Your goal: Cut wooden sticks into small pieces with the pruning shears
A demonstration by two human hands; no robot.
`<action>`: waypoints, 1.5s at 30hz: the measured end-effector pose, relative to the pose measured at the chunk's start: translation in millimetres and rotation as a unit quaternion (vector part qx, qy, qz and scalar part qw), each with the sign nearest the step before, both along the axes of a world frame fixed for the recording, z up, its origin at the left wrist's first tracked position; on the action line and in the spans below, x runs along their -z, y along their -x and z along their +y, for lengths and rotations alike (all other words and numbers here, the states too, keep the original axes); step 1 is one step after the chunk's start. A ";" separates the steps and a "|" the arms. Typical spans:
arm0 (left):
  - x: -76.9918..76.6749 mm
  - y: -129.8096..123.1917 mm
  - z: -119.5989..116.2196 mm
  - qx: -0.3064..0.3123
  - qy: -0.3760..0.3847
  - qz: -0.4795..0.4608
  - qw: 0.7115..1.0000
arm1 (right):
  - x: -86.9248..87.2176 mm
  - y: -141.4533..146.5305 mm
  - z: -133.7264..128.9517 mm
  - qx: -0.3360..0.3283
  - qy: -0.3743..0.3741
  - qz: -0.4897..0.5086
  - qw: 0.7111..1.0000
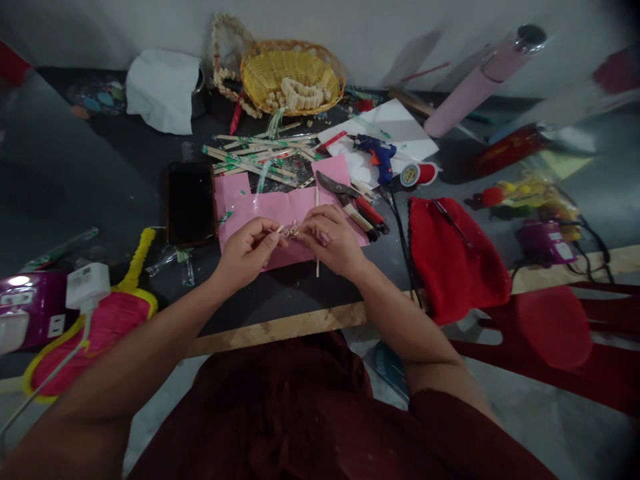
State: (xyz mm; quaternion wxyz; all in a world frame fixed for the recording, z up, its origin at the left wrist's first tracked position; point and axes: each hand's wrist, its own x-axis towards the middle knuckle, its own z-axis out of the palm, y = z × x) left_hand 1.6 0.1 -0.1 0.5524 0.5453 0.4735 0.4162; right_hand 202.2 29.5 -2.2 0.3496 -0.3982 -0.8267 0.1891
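Note:
Both hands are over pink paper (pixel 270 203) near the table's front edge. My left hand (pixel 250 247) is closed in a pinch on one end of a short strand of small wooden pieces (pixel 290 231). The strand's other end is between the fingertips of my right hand (pixel 333 240), also closed. A thin wooden stick (pixel 317 197) shows above and below the right hand; whether it is gripped or lies beneath, I cannot tell. Pruning shears (pixel 350 199) with red handles and a cutter (pixel 361 221) lie just right of that hand.
Several wrapped chopsticks (pixel 265 159) lie behind the paper, before a yellow basket (pixel 293 61) holding wooden pieces. A phone (pixel 191 203) lies left. To the right are a blue glue gun (pixel 377 157), red thread spool (pixel 420 174), red cloth (pixel 453 260) and pink flask (pixel 465 100).

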 end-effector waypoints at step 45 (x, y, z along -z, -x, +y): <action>-4.8 3.0 -5.2 0.078 -0.207 0.277 0.935 | -4.9 6.6 -9.8 -0.075 0.008 0.032 0.997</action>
